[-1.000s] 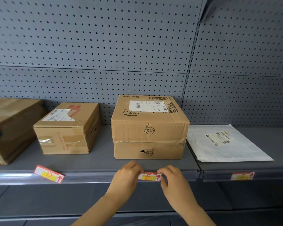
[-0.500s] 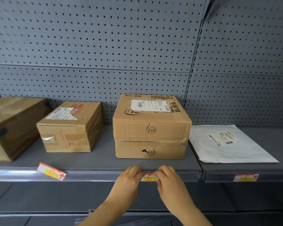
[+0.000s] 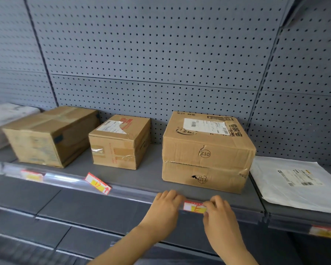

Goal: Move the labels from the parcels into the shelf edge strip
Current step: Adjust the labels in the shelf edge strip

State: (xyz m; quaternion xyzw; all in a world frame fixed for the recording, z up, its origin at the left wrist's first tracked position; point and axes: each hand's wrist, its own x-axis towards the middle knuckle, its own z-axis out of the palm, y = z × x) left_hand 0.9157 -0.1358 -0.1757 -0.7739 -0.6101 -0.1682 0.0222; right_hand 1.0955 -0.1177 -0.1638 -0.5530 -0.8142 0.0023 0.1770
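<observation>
- Your left hand point(image 3: 165, 206) and right hand point(image 3: 218, 213) are both at the shelf edge strip point(image 3: 134, 195), fingers curled and pinching the ends of the E label point(image 3: 194, 206) between them.
- That label sits in the strip, just below the stacked 013 boxes point(image 3: 206, 155).
- The D label point(image 3: 97, 183) lies tilted across the strip further left, in front of the small taped box point(image 3: 118, 142).
- Another label point(image 3: 32, 175) sits in the strip below the long box point(image 3: 50, 136); it is too blurred to read.
- A white mailer point(image 3: 294, 180) lies flat on the shelf to the right, with one more label point(image 3: 326, 232) in the strip beneath it.
</observation>
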